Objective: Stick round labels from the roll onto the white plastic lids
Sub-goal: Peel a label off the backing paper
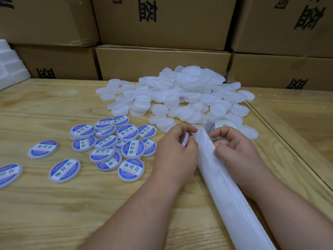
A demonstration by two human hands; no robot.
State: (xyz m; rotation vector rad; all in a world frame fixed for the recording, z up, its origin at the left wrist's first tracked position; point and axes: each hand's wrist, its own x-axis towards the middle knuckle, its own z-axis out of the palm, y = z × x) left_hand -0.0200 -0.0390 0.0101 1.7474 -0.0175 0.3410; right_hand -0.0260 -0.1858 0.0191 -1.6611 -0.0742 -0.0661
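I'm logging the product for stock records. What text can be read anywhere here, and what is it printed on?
"助焊膏": large green characters on the round labels of the finished lids.
Small red and white print on those labels: too small to read.
Large black characters on the cardboard boxes behind: upside down and partly cut off, not reliably readable.
Plain lids, backing strip: no text visible.
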